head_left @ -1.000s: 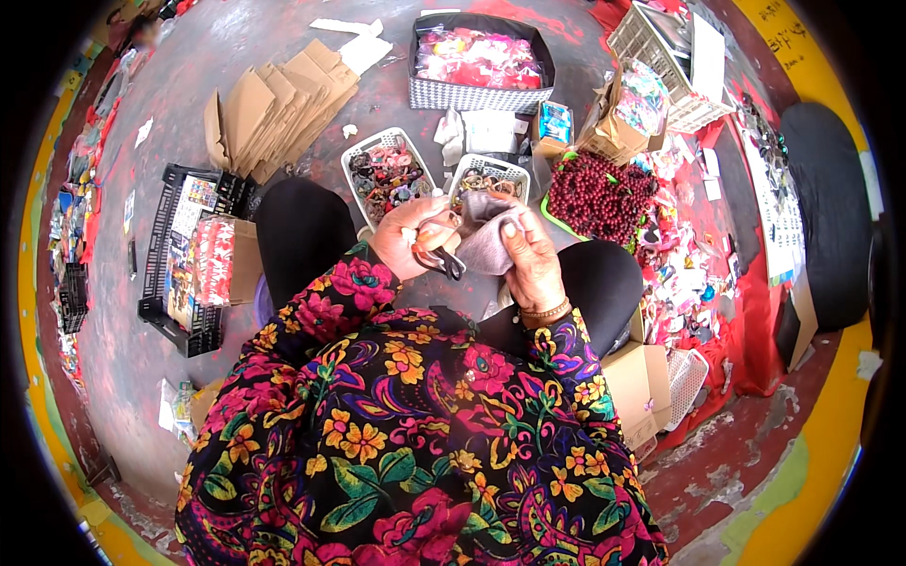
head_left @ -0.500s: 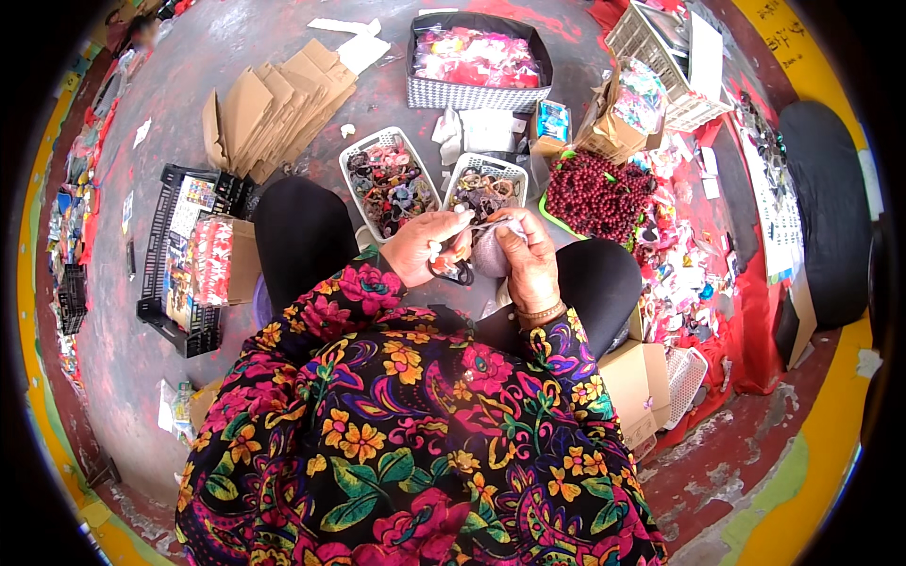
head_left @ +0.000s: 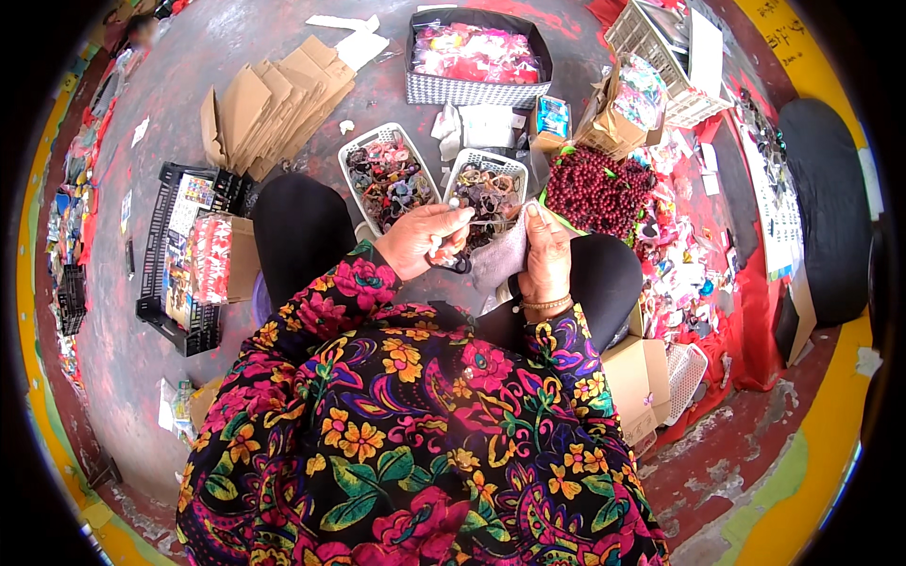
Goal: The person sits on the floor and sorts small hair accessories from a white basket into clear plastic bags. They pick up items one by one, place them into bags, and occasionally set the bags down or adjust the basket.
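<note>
Cloth [head_left: 500, 260] that is soft and grey-purple hangs near the middle, between two hands. At three o'clock from it, the right hand [head_left: 545, 259] has its thumb and fingers pinching the cloth by its top edge. Toward ten o'clock, the left hand [head_left: 420, 236] has its thumb and finger pressed together on a thin pale string [head_left: 493, 223], which runs tight across to the cloth. Little bits sit by its curled fingers, but they are too small to tell.

At twelve o'clock from the cloth, just past it, is a small white basket [head_left: 505, 162] full of dark and brown bands. Another white basket [head_left: 363, 140] is at ten o'clock, with pink, grey and dark ones. Dark red beads [head_left: 604, 193] lie in a heap at two o'clock. Far up at twelve is a big box [head_left: 477, 92] with shiny pink packs inside. Flat brown cardboard [head_left: 278, 108] leans at ten, farther off. A black crate [head_left: 156, 255] sits at nine.
</note>
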Demonstrator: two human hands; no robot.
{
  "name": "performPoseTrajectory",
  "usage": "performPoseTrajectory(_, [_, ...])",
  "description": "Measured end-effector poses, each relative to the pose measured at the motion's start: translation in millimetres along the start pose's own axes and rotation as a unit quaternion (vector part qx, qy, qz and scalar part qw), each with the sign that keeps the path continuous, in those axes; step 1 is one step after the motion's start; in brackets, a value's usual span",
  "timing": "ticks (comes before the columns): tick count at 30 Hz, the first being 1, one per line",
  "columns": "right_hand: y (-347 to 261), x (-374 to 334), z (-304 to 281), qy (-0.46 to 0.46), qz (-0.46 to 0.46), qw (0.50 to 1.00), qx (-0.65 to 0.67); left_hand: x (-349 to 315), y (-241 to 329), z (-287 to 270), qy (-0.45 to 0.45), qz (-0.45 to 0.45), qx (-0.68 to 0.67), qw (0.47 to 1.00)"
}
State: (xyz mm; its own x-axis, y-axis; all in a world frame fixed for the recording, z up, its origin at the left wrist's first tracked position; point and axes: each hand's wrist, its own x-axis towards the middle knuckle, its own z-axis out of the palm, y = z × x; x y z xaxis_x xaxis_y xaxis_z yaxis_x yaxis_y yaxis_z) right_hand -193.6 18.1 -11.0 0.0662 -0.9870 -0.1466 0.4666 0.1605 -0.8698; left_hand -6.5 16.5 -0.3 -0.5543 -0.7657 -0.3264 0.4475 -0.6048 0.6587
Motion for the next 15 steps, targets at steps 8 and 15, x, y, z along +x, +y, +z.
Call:
performPoseTrajectory(8, [-23.6,4.5,-6.5,0.126,-0.029,0.99,0.058,5.9,0.8,-5.9,0.135,0.003,-0.102,0.986])
performPoseTrajectory(15, [-61.4,3.0,-40.7,0.206,-0.133,0.968,0.046,27.9,-31.9,-64.4,0.279,-0.025,-0.102,0.955])
